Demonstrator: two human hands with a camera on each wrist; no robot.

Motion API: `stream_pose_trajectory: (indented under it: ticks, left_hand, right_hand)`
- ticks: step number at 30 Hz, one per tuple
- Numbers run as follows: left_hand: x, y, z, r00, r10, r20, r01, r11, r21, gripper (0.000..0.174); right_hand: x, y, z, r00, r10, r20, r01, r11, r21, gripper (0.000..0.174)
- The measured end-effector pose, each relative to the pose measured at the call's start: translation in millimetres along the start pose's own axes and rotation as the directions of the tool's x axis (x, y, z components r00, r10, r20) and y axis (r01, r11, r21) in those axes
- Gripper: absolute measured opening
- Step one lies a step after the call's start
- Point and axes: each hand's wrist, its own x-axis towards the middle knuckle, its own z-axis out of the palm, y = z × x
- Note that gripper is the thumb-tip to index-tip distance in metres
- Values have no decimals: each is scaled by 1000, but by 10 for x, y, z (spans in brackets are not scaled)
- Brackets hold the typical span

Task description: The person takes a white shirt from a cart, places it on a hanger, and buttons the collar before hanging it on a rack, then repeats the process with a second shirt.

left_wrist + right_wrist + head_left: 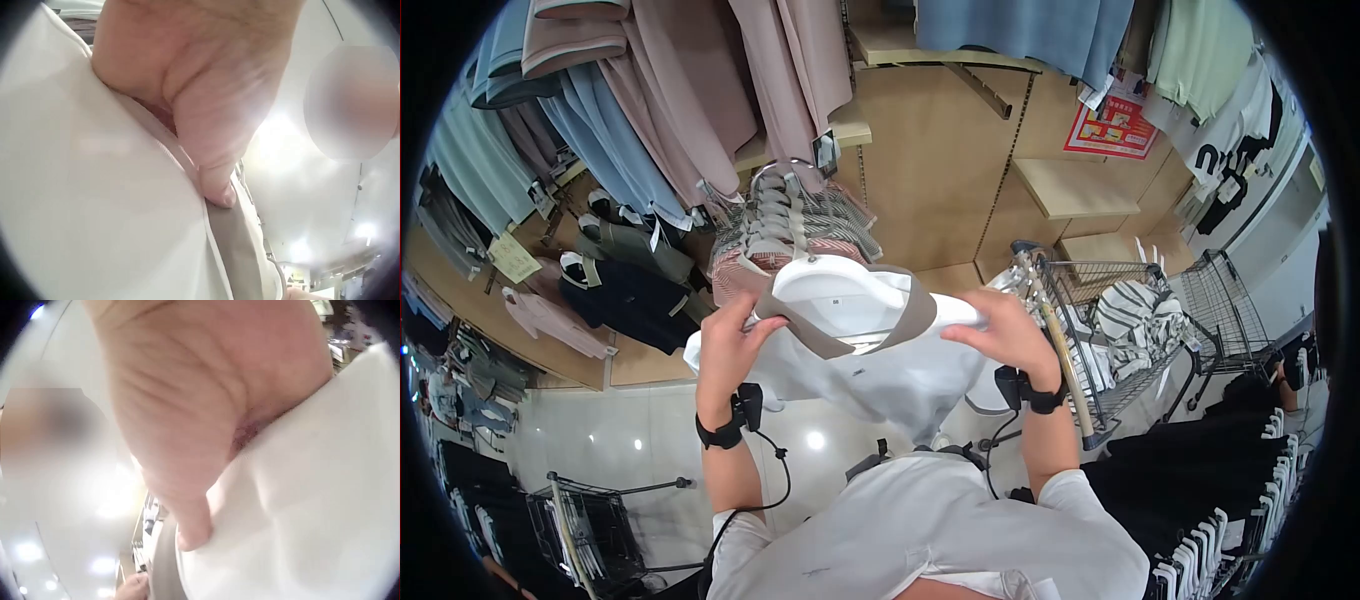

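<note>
A white shirt with a taupe collar hangs on a white hanger in front of my chest. My left hand grips it at the left shoulder, the thumb lying on the collar side. At the opposite shoulder my right hand pinches the white cloth, thumb on top and fingers hidden beneath. In the left wrist view the thumb presses on the taupe collar band beside the white cloth. The right wrist view has the thumb on white fabric near the collar edge.
Striped shirts hang on a rail just beyond the hanger. A wire shopping cart holding striped garments stands at right. Black clothes on white hangers fill the lower right; another cart is at lower left.
</note>
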Motion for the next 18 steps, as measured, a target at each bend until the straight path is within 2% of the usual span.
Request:
stream_pose_trajectory:
  ticks: [2,3,4,5,7,8,9,10,11,13,15,17,18]
  left_hand:
    - [87,202,-27,999,40,-12,-40,999,3,34]
    - [134,256,-29,997,77,-20,-77,997,2,33]
    - [175,229,-36,974,213,-77,-210,977,39,36]
    - [181,239,-115,973,217,-79,-214,976,44,36]
    - [191,222,-367,943,325,-78,-275,888,369,39]
    - [151,14,-413,952,283,-112,-215,886,411,34]
    - [87,-237,-458,952,285,-113,-216,885,412,34]
    - [-1,-488,-505,991,22,-131,0,986,165,30]
    - [-31,-608,-542,968,-236,-83,229,970,-86,26]
    - [-52,-623,-597,974,-214,-79,207,975,-84,25]
    - [-58,-595,-645,977,-195,-84,187,978,-88,24]
    - [71,-445,-743,998,-52,-24,54,996,65,28]
    - [119,-383,-807,998,-49,-30,51,997,64,28]
  right_hand:
    - [-10,-23,53,999,32,13,-28,975,-219,28]
    - [20,-49,59,1000,28,8,-26,976,-217,28]
    - [58,-87,57,993,-20,-115,-10,967,-254,22]
    - [89,-113,44,970,-73,-232,2,956,-293,18]
    - [74,-111,-57,961,-71,-266,-18,947,-319,19]
    - [43,-114,-110,957,-40,-288,-52,952,-303,19]
    - [20,-120,-153,951,-8,-309,-84,955,-285,18]
    - [25,-124,-188,947,-28,-320,-72,952,-298,18]
    - [46,-83,-194,946,-29,-322,-71,953,-295,18]
    - [86,3,-182,952,8,-305,-91,962,-258,19]
    - [168,25,-276,950,-22,-311,-58,968,-243,20]
    - [307,-18,-486,949,-56,-309,-43,952,-304,20]
    - [404,-114,-602,940,-92,-328,-16,949,-314,20]
